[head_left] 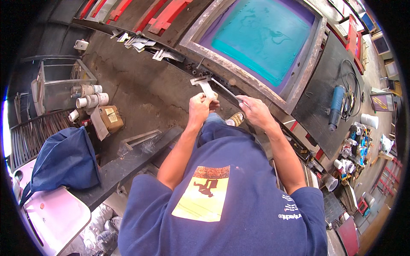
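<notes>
My left hand [200,109] is closed around the lower end of a pale, flat T-shaped piece [206,88], whose exact kind I cannot make out. My right hand [255,112] grips a thin grey metal rod [225,88]. The rod slants up and left, and its far tip comes close to the top of the pale piece; whether they touch is unclear. Just beyond both hands lies a screen-printing frame [232,70] with worn edges. Teal ink [260,42] is spread over its purple mesh.
A blue heat gun [337,104] with a coiled cable rests on a black board at right. Red clamp bars [167,18] stand at the far left. A navy bag [66,158], tape rolls [92,100] and a cardboard box [110,118] are on my left.
</notes>
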The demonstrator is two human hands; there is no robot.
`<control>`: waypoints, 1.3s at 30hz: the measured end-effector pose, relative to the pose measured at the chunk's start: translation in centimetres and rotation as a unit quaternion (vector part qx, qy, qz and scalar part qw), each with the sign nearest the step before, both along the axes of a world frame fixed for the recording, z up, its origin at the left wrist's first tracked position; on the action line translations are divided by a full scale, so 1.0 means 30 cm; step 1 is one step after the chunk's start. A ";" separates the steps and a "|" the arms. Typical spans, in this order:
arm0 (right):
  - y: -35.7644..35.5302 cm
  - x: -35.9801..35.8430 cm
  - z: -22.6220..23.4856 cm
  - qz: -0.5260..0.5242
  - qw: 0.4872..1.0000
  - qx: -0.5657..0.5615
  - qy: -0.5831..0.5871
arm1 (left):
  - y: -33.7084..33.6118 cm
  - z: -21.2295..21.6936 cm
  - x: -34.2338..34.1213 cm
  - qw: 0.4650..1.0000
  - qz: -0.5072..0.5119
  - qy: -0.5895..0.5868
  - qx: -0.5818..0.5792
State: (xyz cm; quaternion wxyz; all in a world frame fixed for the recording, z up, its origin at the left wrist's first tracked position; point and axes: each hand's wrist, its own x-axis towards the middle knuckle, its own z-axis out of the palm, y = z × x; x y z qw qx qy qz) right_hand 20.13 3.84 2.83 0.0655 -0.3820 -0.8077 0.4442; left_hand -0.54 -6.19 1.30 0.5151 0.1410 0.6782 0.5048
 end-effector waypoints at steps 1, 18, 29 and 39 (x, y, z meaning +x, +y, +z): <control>-0.006 0.017 0.004 -0.002 1.000 0.004 -0.007 | 0.011 -0.022 -0.009 1.000 0.001 -0.012 0.011; -0.171 0.107 -0.034 -0.156 0.966 0.202 -0.039 | 0.194 0.159 -0.239 0.943 -0.208 0.260 0.013; -0.183 0.268 0.002 -0.465 0.868 -0.044 0.169 | 0.800 -0.028 -0.696 0.883 -0.160 0.439 0.049; 0.151 0.383 -0.098 -0.672 0.737 -0.072 -0.008 | 1.029 -0.184 -0.676 0.941 -0.261 0.216 0.006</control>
